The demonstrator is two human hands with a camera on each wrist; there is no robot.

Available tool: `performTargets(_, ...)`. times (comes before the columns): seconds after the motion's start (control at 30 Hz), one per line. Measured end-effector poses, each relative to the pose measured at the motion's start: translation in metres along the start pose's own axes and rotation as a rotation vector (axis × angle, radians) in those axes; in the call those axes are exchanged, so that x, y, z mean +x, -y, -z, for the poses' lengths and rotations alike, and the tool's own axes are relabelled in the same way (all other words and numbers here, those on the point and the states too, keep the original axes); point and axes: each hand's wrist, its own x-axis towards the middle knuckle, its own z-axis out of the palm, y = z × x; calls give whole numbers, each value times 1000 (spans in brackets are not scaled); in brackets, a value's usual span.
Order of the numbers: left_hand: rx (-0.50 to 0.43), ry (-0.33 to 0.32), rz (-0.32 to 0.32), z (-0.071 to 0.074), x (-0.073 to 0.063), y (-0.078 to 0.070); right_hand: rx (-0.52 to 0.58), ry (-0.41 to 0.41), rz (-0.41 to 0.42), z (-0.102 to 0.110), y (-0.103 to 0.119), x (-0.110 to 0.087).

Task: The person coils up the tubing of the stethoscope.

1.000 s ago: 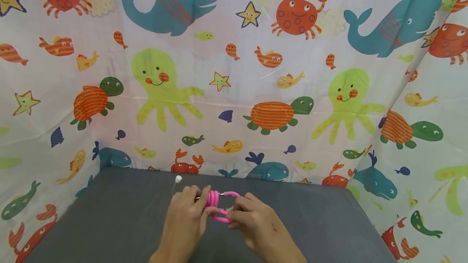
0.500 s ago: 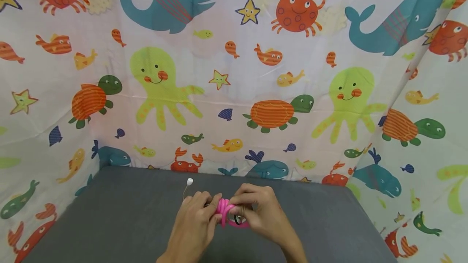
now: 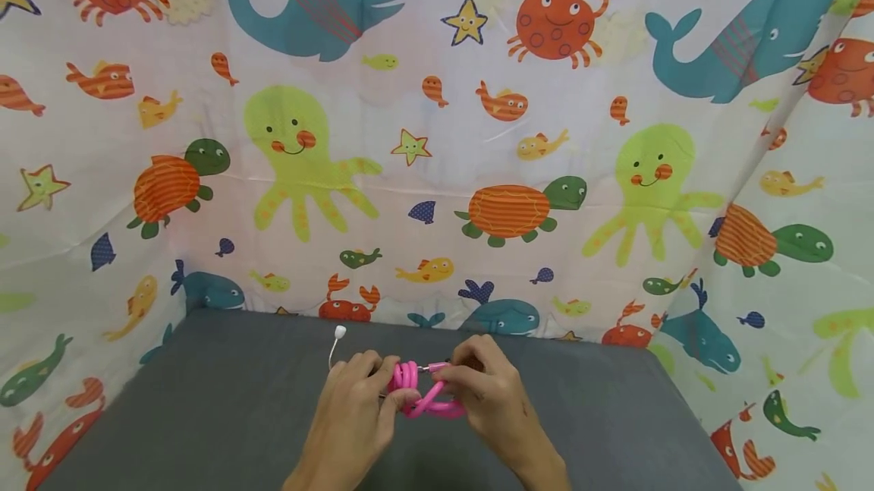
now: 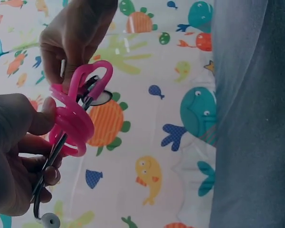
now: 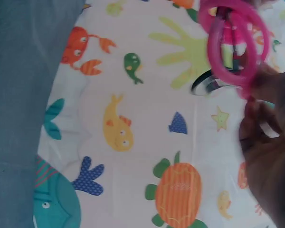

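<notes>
A stethoscope with pink tubing (image 3: 407, 376) is held between both hands above the grey surface. Its tubing is wound in several turns around the metal ear tubes (image 4: 51, 161). My left hand (image 3: 350, 409) grips the wound turns and the ear tubes, thumb on the near side of the coil. A white ear tip (image 3: 340, 332) sticks out beyond that hand. With thumb and fingers, my right hand (image 3: 497, 398) pinches a loose loop of the tubing to the right of the coil. The round chest piece (image 4: 102, 98) hangs by this loop in the left wrist view.
A grey cloth-like surface (image 3: 225, 400) lies beneath the hands. Behind it and on both sides hangs a white curtain (image 3: 423, 195) printed with sea animals.
My right hand first rose over the coil with the tubing, then drew back to the right and pulled a loop out. My left hand kept its grip, shifting right and back.
</notes>
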Motion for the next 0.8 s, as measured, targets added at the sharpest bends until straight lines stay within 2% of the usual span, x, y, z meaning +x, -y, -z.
performTargets(0.07, -6, 8, 7, -1, 0, 0, 15, 38, -57, 3, 2, 0)
performTargets(0.13, -9, 17, 11, -1, 1, 0, 63, 93, -158, 7, 3, 0)
performTargets(0.3, -37, 98, 34, -3, 3, 0, 275, 274, -428, 22, 0, -1)
performTargets(0.37, -53, 142, 40, -4, 3, -1, 372, 339, -478, 27, -3, -4)
performTargets(0.47, -69, 184, 35, -7, 2, -1, 508, 392, -490, 31, -10, -9)
performTargets(0.53, -70, 193, 45, -8, 3, 0, 563, 383, -490, 34, -14, -12)
performTargets(0.6, -65, 200, 63, -11, 5, 3, 561, 348, -526, 36, -18, -14)
performTargets(0.7, -66, 236, 94, -20, 11, 12, 497, 274, -646, 39, -22, -16)
performTargets(0.8, -117, 304, 113, -39, 17, 28, 455, 228, -762, 41, -25, -18)
